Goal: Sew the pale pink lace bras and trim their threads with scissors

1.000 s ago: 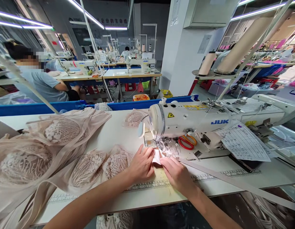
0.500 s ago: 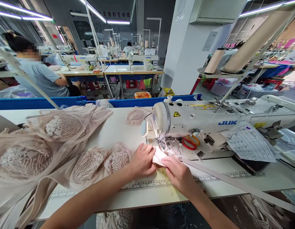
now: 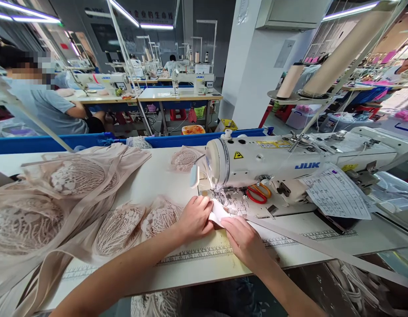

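A beige lace bra lies on the sewing table, its two cups (image 3: 161, 218) left of my left hand (image 3: 195, 218). My left hand is closed on the edge of its pale fabric (image 3: 217, 213), close to the presser foot of the sewing machine (image 3: 257, 158). Just right of it, my right hand (image 3: 243, 240) pinches the same brightly lit fabric. A long beige strip (image 3: 309, 244) runs from near the needle area past my right hand to the lower right. Where the fabric passes under the foot is partly hidden by my fingers.
More beige lace bras (image 3: 76, 176) are heaped on the left. Another lace piece (image 3: 186, 158) lies behind the machine head. Red and orange scissors (image 3: 258, 193) rest on the machine bed. A written paper sheet (image 3: 336, 191) hangs at right. Thread cones (image 3: 290, 81) stand behind.
The view has shifted slightly to the right, so everything appears a little further left. Both hands keep their hold on the fabric, with hardly any visible movement relative to the machine.
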Demonstrator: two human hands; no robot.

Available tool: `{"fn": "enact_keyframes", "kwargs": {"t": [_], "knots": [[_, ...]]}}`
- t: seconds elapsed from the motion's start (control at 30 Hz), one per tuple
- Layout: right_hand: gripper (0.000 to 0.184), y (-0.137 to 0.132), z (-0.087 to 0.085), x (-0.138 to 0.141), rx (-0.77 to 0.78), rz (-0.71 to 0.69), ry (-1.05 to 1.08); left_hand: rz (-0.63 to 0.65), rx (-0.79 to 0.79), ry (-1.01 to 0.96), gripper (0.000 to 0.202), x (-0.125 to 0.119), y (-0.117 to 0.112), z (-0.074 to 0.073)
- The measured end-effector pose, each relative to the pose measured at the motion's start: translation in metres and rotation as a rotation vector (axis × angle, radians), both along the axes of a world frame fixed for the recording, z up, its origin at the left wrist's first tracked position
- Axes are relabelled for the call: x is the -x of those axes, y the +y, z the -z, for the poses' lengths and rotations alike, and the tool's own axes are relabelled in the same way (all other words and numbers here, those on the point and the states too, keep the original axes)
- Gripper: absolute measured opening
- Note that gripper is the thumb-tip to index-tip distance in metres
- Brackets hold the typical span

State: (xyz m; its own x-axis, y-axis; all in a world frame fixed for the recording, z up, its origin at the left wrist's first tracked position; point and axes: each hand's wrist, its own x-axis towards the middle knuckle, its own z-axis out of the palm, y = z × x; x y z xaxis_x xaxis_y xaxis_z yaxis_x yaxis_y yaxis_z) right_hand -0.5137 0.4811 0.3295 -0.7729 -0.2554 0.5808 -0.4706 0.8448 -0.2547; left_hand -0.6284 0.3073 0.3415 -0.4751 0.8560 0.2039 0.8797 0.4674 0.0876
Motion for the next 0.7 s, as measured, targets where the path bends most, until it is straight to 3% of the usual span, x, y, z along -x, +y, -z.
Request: {"fn": "enact_keyframes", "kwargs": {"t": [0.3,0.7], "knots": [[0.031,0.006,-0.002,-0.004,-0.054,0.015,0.013,0.013,0.023,0.022,0.037,0.000,0.010,0.000],[0.029,-0.001,0.001,0.000,0.000,0.045,0.010,0.018,-0.052,-0.027,0.031,0.004,0.013,0.007]]}}
